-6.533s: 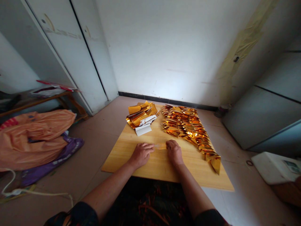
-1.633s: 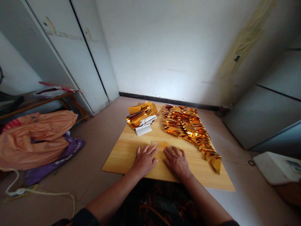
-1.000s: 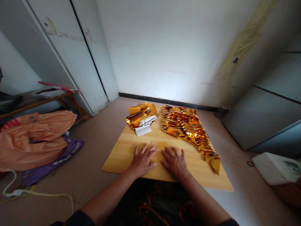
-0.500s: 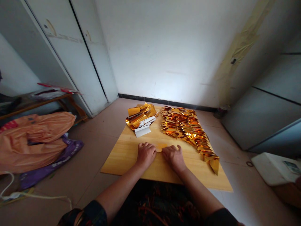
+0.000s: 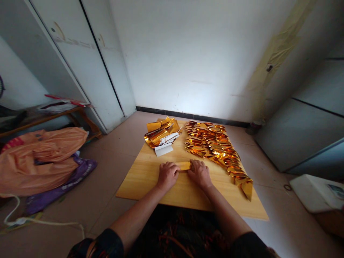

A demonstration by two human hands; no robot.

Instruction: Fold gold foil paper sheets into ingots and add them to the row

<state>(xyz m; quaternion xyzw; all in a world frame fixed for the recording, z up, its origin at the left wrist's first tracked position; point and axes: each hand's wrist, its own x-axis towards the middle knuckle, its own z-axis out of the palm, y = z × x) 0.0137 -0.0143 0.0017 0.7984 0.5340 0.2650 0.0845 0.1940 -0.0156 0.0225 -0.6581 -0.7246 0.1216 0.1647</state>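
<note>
Had a dark patterned sleeve [image 5: 107,243] closest at lower left, then reached past the near edge of the broad, pale yellow wooden board [image 5: 138,181]. Curled the fingers of the left hand [image 5: 167,176] together, clamped on the left end of the narrow, flat, golden-orange paper strip [image 5: 184,166]. Clamped the right hand [image 5: 200,174] likewise on the opposite end. Covered both ends, with only the middle of the strip showing, stretched between the hands near the middle of the board. Could not tell whether pressed onto the wood or held just above, nor exactly how each thumb lay.

Seemed best worked with matched pressure at both ends, long edges lined up, and fingertips run outward evenly rather than pinched in one spot. Risked, in all likelihood, a skewed or wrinkled edge from pulling harder on one side.

Beyond, had a folded white paper piece [image 5: 164,149] against the loose heap of shiny gold foil sheets [image 5: 158,129]. Had, just right of the heap, overlapping rows of pointed, folded gold foil pieces [image 5: 215,145], trailing nearer along the right side. Faced, farthest off, a plain white wall [image 5: 185,64].
</note>
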